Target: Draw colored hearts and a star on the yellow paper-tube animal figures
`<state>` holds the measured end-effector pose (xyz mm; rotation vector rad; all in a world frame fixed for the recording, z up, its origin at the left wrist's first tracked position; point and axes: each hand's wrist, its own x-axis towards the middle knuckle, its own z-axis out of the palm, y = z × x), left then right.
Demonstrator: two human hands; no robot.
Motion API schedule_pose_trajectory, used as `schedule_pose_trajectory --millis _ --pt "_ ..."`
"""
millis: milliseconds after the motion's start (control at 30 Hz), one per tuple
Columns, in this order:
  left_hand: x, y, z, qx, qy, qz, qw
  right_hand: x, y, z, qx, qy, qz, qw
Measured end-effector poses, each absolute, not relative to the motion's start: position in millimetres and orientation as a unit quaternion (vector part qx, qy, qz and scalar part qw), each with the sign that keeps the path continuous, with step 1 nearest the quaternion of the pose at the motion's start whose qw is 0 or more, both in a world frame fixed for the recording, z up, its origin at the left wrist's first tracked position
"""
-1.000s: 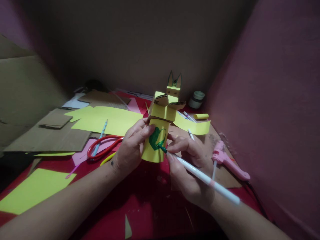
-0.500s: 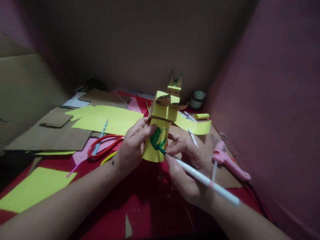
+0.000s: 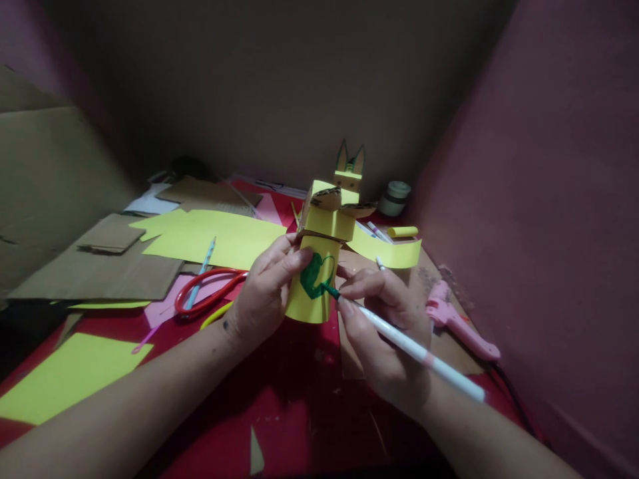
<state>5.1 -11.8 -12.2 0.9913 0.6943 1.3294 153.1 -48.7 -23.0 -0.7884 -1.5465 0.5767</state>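
Note:
My left hand (image 3: 272, 283) is closed around a yellow paper figure (image 3: 299, 306), its thumb pressed on the front. The figure has a tube-shaped body under a cardboard-and-paper block (image 3: 327, 219). On the tube is a green heart (image 3: 310, 276), its left side filled in and part of its right lobe only outlined. My right hand (image 3: 379, 326) pinches a white marker (image 3: 399, 338) with a green tip, which meets the lower right part of the heart. Behind the block shows a cardboard head with pointed ears (image 3: 351, 159); whether it joins the held figure I cannot tell.
Red-handled scissors (image 3: 187, 309), a blue pencil (image 3: 207, 256), yellow paper (image 3: 224, 236) and cardboard (image 3: 110, 276) lie on the left of the red table. To the right are a pink glue gun (image 3: 462, 326), a rolled yellow paper (image 3: 402, 231) and a small jar (image 3: 394, 198).
The marker tip has moved slightly right and up along the heart, and more green shows near its lower right. My left hand and the figure have stayed almost still.

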Motion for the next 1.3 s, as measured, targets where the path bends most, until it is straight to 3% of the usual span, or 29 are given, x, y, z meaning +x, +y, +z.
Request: schedule_pose_trajectory --millis 767,1300 --pt "4.3 -9.0 -13.7 0.431 0.297 0.579 0.626 152.9 -46.4 -21.3 -0.336 -0.648 0.257 0.633" --pt "4.8 -10.4 -15.3 0.431 0.285 0.584 0.626 152.6 -48.5 -22.3 -0.333 -0.685 0.247 0.599"
